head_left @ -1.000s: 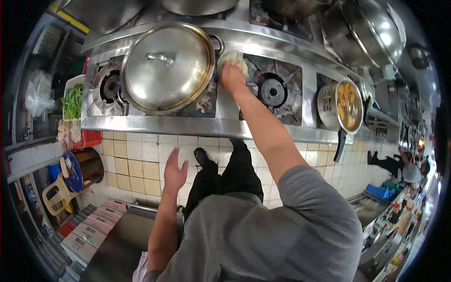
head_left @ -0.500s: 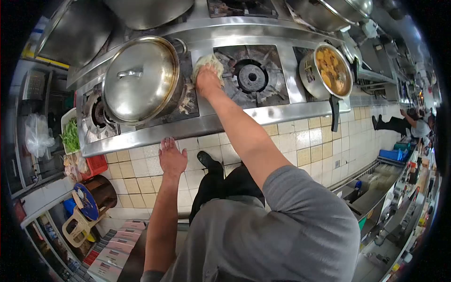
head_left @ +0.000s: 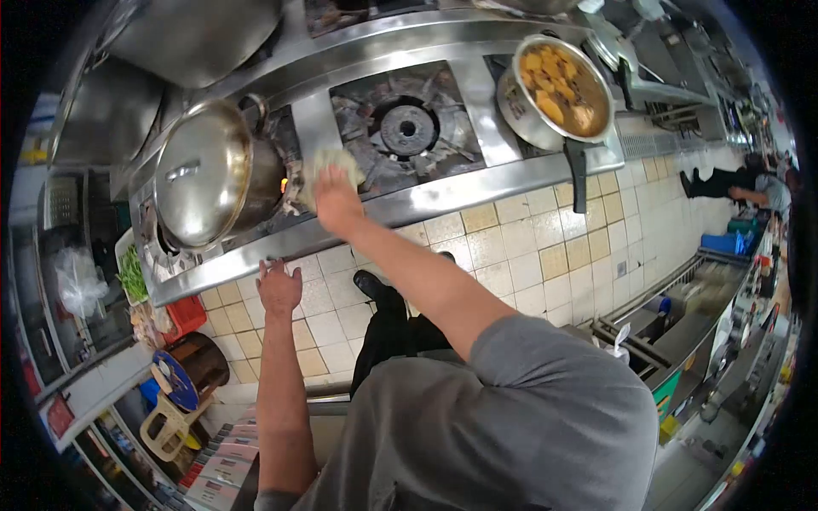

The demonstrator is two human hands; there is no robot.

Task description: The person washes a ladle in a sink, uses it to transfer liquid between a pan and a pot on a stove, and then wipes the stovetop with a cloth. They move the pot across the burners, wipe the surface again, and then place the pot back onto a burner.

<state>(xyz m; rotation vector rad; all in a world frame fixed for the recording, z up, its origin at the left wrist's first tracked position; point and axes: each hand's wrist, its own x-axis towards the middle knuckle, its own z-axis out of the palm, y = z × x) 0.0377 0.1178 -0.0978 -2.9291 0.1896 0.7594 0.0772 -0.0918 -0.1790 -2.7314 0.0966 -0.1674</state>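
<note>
My right hand (head_left: 337,203) presses a pale cloth (head_left: 340,162) onto the steel strip between two burners, its fingers on top of the cloth. To its left stands a large lidded pot (head_left: 204,175), with a small orange flame showing at its side. An uncovered burner (head_left: 407,129) lies to the right of the cloth. My left hand (head_left: 279,287) is at the front edge of the stove (head_left: 443,194), fingers spread, holding nothing.
A pot of brown stew (head_left: 558,89) with a black handle sits on the right. Bigger pots (head_left: 192,43) stand behind. Greens in a tray (head_left: 130,274), a red crate (head_left: 185,317) and a plastic chair (head_left: 166,426) are left. Another person (head_left: 745,187) is far right.
My right hand and the cloth have come down the steel strip toward the stove's front edge. The whole view has shifted and tilted. A flame now shows beside the lidded pot.
</note>
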